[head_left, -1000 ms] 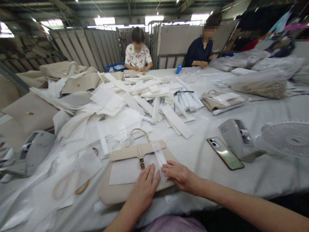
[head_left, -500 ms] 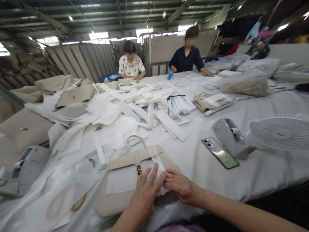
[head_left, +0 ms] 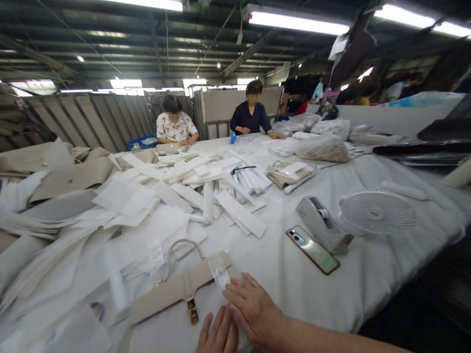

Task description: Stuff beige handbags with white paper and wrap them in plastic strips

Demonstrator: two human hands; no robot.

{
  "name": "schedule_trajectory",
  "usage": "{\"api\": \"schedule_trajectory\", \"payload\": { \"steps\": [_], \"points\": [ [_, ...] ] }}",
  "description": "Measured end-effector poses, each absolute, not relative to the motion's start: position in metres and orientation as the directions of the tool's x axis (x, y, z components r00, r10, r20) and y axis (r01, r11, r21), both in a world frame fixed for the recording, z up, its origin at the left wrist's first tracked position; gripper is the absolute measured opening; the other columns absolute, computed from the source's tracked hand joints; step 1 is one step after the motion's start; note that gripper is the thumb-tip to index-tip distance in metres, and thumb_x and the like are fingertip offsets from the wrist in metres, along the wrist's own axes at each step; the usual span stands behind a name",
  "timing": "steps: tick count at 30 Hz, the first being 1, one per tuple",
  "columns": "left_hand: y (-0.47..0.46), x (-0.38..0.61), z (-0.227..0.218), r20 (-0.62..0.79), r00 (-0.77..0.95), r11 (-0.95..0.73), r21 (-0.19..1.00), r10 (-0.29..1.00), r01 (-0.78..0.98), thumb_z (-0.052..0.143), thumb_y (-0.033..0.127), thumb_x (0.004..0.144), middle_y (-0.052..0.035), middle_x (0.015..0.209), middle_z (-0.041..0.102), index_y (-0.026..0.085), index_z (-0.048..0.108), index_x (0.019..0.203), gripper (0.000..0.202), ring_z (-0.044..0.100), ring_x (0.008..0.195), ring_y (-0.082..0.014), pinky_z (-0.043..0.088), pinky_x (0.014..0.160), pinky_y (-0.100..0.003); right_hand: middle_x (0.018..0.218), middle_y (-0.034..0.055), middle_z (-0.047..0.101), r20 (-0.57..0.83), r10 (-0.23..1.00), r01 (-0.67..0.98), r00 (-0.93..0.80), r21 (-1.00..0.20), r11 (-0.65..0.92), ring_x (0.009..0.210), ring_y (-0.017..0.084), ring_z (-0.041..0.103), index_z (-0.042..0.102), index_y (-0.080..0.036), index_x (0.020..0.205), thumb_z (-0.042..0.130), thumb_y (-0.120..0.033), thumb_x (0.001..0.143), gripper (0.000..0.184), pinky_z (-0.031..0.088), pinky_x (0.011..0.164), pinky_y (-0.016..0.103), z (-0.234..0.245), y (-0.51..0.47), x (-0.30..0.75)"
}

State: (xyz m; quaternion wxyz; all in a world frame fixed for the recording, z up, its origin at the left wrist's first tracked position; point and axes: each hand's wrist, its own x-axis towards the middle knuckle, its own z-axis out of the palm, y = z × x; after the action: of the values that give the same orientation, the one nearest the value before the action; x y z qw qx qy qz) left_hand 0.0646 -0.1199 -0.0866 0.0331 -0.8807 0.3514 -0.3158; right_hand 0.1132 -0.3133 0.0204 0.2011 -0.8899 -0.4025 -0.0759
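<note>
Head view: The handbag of beige leather-like material with a broad flap [head_left: 165, 296] lies on the white-covered tabletop [head_left: 371, 260], in the near foreground and partly cut off by the lower edge. Its thin curved beige handle [head_left: 179, 241] extends from the far side, and a gold-coloured metal clasp [head_left: 192, 312] hangs at the middle of the flap. A flat white sheet [head_left: 158, 338] shows below the flap. A clear plastic strip [head_left: 220, 278] crosses the flap's right end.

Hands: The right hand [head_left: 255, 304] has its fingers extended, tips at the plastic strip; whether it pinches the strip cannot be determined. The left hand [head_left: 219, 333] is partly out of frame, fingers extended just beside the right; its grip likewise cannot be determined.

Surroundings: A green-backed smartphone [head_left: 312, 249] lies right of the handbag, near a grey tape dispenser [head_left: 320, 223] and a white round fan [head_left: 377, 213]. Loose white paper strips [head_left: 241, 213] are heaped beyond the handbag. Across the tabletop are a person in a white patterned shirt [head_left: 176, 125] and a person in a dark shirt [head_left: 252, 117].
</note>
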Motion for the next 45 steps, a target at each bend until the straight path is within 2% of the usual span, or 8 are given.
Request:
{"api": "schedule_trajectory", "payload": {
  "steps": [3, 7, 14, 19, 25, 29, 33, 45],
  "points": [
    [-0.119, 0.054, -0.063, 0.312, 0.664, -0.732, -0.233, -0.679, -0.64, 0.043, 0.012, 0.086, -0.0108, 0.137, 0.052, 0.017, 0.05, 0.13, 0.045, 0.044, 0.13, -0.0222, 0.038, 0.105, -0.041, 0.14, 0.0133, 0.049, 0.202, 0.696, 0.722, 0.689, -0.27, -0.637, 0.132, 0.027, 0.04, 0.047, -0.018, 0.134, 0.04, -0.031, 0.095, 0.042, 0.023, 0.111, 0.053, 0.005, -0.304, 0.112],
    [-0.114, 0.051, -0.043, 0.146, 0.733, -0.746, -0.06, -0.664, -0.664, 0.037, 0.006, 0.083, -0.0162, 0.145, 0.042, 0.012, 0.04, 0.137, 0.054, 0.031, 0.139, -0.0249, 0.034, 0.108, -0.048, 0.145, 0.0133, 0.043, 0.188, 0.695, 0.711, 0.694, -0.329, -0.622, 0.136, 0.028, 0.033, 0.047, -0.017, 0.135, 0.041, -0.03, 0.094, 0.043, 0.016, 0.112, 0.059, -0.015, -0.301, 0.116],
    [-0.109, 0.05, -0.028, 0.055, 0.788, -0.77, 0.179, -0.613, -0.612, 0.033, -0.008, 0.069, -0.0126, 0.151, 0.033, 0.018, 0.029, 0.144, 0.08, 0.019, 0.143, -0.0232, 0.026, 0.111, -0.051, 0.109, 0.0095, 0.067, 0.498, 0.435, 0.661, 0.75, -0.568, -0.489, 0.105, 0.017, 0.06, 0.055, -0.018, 0.123, 0.044, -0.017, 0.093, 0.032, 0.046, 0.094, 0.035, -0.02, -0.358, 0.084],
    [-0.109, 0.049, -0.023, 0.069, 0.804, -0.772, 0.242, -0.59, -0.587, 0.034, -0.007, 0.072, -0.0119, 0.15, 0.035, 0.019, 0.038, 0.14, 0.073, 0.024, 0.141, -0.0234, 0.028, 0.111, -0.052, 0.127, 0.0132, 0.057, 0.292, 0.748, 0.784, 0.595, -0.416, -0.461, 0.105, 0.023, 0.056, 0.054, -0.021, 0.128, 0.047, -0.012, 0.085, 0.044, 0.046, 0.088, 0.039, -0.033, -0.383, 0.026],
    [-0.105, 0.053, -0.017, 0.058, 0.785, -0.734, 0.317, -0.617, -0.6, 0.034, -0.006, 0.072, -0.0092, 0.148, 0.039, 0.02, 0.04, 0.138, 0.072, 0.027, 0.141, -0.0209, 0.03, 0.11, -0.049, 0.127, 0.004, 0.059, 0.183, 0.78, 0.768, 0.599, -0.409, -0.494, 0.099, 0.023, 0.053, 0.066, -0.031, 0.11, 0.059, -0.019, 0.082, 0.032, 0.041, 0.083, 0.039, -0.043, -0.368, 0.025],
    [-0.105, 0.051, -0.014, 0.036, 0.773, -0.735, 0.283, -0.633, -0.616, 0.032, -0.005, 0.075, -0.0082, 0.148, 0.039, 0.022, 0.035, 0.142, 0.072, 0.031, 0.139, -0.019, 0.028, 0.111, -0.049, 0.118, 0.0014, 0.066, 0.271, 0.71, 0.704, 0.65, -0.565, -0.43, 0.094, 0.019, 0.058, 0.071, -0.025, 0.089, 0.055, -0.015, 0.083, 0.019, 0.043, 0.084, 0.036, -0.055, -0.362, 0.024],
    [-0.107, 0.044, -0.016, 0.034, 0.752, -0.738, 0.167, -0.658, -0.654, 0.03, -0.008, 0.073, -0.0073, 0.152, 0.033, 0.028, 0.026, 0.146, 0.082, 0.025, 0.141, -0.0212, 0.027, 0.111, -0.05, 0.095, 0.0053, 0.072, 0.362, 0.598, 0.634, 0.715, -0.696, -0.336, 0.089, 0.015, 0.063, 0.067, -0.017, 0.097, 0.043, -0.008, 0.086, 0.027, 0.048, 0.081, 0.027, -0.06, -0.356, 0.018],
    [-0.116, 0.03, -0.026, 0.059, 0.718, -0.72, -0.109, -0.693, -0.686, 0.038, 0.002, 0.084, -0.0121, 0.152, 0.032, 0.027, 0.019, 0.148, 0.071, 0.028, 0.139, -0.0289, 0.03, 0.108, -0.052, 0.076, 0.0054, 0.068, 0.469, 0.615, 0.751, 0.634, -0.563, -0.344, 0.071, 0.017, 0.06, 0.064, -0.016, 0.09, 0.038, -0.002, 0.076, 0.032, 0.045, 0.069, 0.03, -0.031, -0.35, 0.032]
  ]
}}
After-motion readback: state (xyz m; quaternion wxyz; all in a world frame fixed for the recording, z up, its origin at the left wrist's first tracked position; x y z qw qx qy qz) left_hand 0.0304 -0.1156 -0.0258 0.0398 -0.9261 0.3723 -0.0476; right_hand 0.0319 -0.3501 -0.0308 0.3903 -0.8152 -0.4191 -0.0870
